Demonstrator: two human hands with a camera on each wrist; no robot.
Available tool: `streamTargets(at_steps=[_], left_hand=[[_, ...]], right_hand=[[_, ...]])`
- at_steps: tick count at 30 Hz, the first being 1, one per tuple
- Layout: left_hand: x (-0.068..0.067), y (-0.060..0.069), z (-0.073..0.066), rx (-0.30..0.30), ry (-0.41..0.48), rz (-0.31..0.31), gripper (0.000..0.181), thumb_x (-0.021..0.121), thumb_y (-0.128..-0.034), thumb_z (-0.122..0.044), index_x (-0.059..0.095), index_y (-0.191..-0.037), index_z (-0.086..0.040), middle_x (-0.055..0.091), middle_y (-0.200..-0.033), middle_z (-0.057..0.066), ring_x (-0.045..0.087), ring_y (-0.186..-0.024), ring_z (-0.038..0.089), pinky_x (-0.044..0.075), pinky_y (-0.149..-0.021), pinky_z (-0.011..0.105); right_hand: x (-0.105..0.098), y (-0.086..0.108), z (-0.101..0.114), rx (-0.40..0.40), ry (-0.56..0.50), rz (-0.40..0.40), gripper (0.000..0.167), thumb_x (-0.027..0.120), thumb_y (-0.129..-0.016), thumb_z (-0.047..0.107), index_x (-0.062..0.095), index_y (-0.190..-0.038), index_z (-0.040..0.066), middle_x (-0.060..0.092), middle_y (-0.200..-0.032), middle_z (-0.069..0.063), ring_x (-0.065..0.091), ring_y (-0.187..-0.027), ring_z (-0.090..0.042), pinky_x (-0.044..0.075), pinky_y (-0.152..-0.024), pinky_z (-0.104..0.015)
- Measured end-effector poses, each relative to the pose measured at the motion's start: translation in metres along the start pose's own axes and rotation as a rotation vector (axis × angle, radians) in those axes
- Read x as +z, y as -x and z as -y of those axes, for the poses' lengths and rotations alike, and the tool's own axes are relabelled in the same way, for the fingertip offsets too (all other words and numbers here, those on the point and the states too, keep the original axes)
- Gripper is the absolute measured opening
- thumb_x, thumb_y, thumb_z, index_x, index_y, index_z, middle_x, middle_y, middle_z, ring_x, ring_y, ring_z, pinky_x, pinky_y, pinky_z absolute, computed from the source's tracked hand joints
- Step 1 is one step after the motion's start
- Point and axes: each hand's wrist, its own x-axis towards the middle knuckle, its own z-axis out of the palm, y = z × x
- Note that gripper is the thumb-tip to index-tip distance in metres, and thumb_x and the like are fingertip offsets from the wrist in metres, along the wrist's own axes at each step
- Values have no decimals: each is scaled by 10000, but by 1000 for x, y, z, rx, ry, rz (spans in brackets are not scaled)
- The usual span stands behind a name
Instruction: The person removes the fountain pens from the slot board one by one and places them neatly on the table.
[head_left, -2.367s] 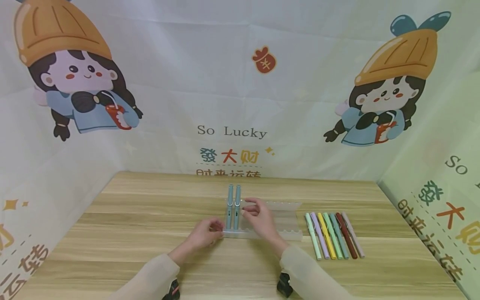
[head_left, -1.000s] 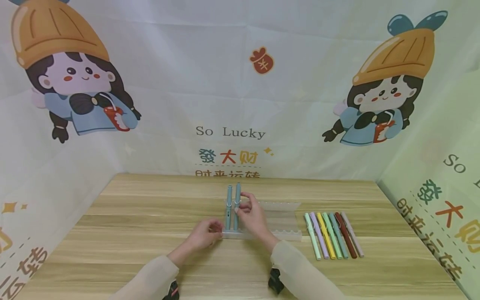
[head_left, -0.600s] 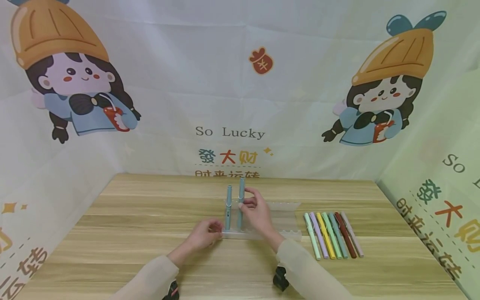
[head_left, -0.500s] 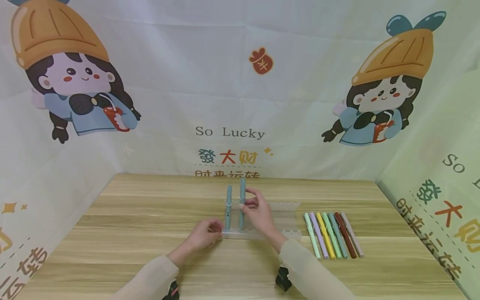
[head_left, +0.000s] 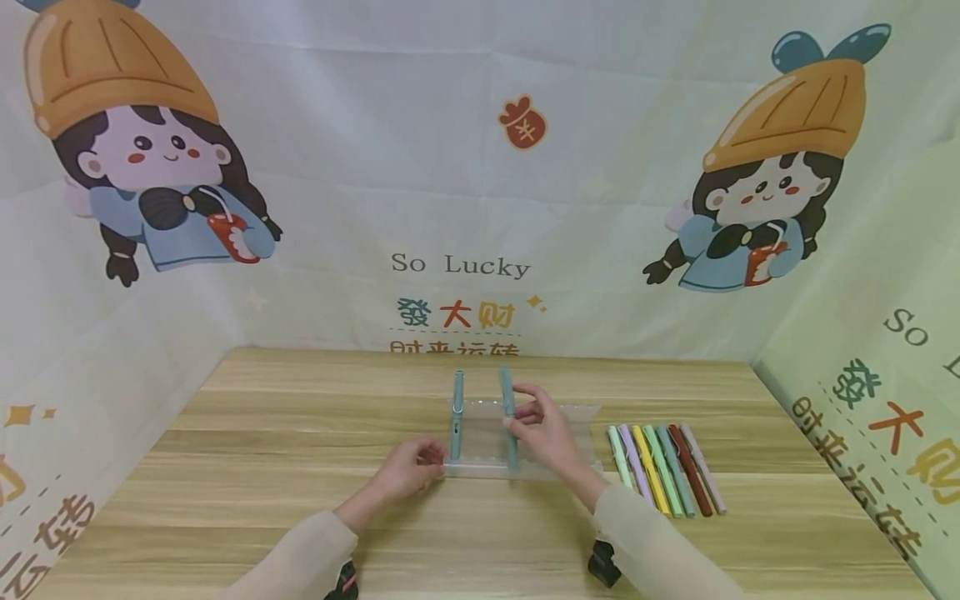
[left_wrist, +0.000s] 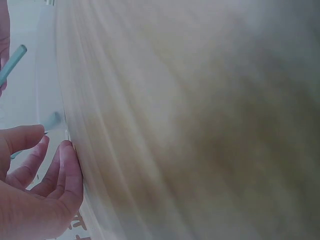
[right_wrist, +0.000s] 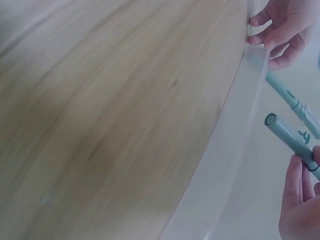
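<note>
A clear plastic pen rack (head_left: 480, 472) with notched edges sits mid-table. One grey-blue pen (head_left: 457, 417) lies across its left end, clip upward. My left hand (head_left: 411, 467) holds the rack's front left corner, thumb and fingers about its edge. Over the rack's middle, my right hand (head_left: 547, 432) pinches a second grey-blue pen (head_left: 507, 392) between thumb and fingers. In the right wrist view that held pen (right_wrist: 286, 134) has its round end apart from the rack's front strip (right_wrist: 225, 145), and the other pen (right_wrist: 290, 97) lies beyond it.
Right of the rack several pens lie side by side: mint (head_left: 621, 454), lilac (head_left: 636, 458), yellow (head_left: 651, 467), green, blue, dark red (head_left: 693, 471) and pale pink. A printed cloth (head_left: 465, 192) hangs behind and beside the wooden table (head_left: 300, 433).
My right hand has taken the second pen from its place beside the first, raised it and carried it rightward along the rack. My left hand has stayed at the rack's corner.
</note>
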Motion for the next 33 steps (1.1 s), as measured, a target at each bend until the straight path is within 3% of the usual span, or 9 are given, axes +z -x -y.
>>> streamTargets(at_steps=[21, 33], left_hand=[[2, 0, -2, -38, -2, -19, 141, 580, -797, 26, 565, -936, 47, 552, -821, 83, 495, -681, 165, 443, -508, 291], [2, -1, 1, -35, -17, -19, 139, 563, -798, 30, 565, -936, 46, 556, -836, 80, 502, -705, 169, 446, -506, 271]], right_hand=[[-67, 14, -12, 81, 191, -16, 475, 648, -787, 79, 464, -1224, 108, 588, -891, -77, 564, -807, -203, 480, -657, -316], [-105, 24, -16, 58, 241, -21, 474, 624, -811, 88, 428, -1243, 67, 581, -925, -122, 556, -835, -244, 477, -638, -317]])
